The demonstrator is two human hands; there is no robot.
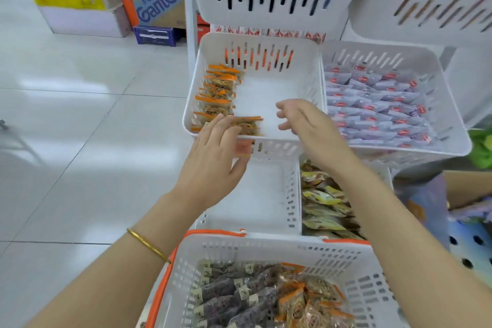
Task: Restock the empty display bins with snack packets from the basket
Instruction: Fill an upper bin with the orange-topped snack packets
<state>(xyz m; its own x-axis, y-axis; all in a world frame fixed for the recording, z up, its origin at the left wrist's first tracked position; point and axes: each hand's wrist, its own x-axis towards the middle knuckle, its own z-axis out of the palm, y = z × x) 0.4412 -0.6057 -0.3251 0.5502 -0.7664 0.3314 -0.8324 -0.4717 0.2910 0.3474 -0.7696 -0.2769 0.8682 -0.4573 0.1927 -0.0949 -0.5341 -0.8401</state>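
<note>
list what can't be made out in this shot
- Head view: print on the orange packets, blurred and too small.
- Head view: what the top bins hold, behind slotted walls and cut by the top edge.
- Head view: some yellow packets, behind the right arm.
- Head view: near end of the basket, cut by the bottom edge.

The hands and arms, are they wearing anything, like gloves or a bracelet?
No gloves and no sleeves show. The left hand has a thin gold-coloured bangle round its wrist. The right hand shows no ring, watch or bracelet that I can see.
</note>
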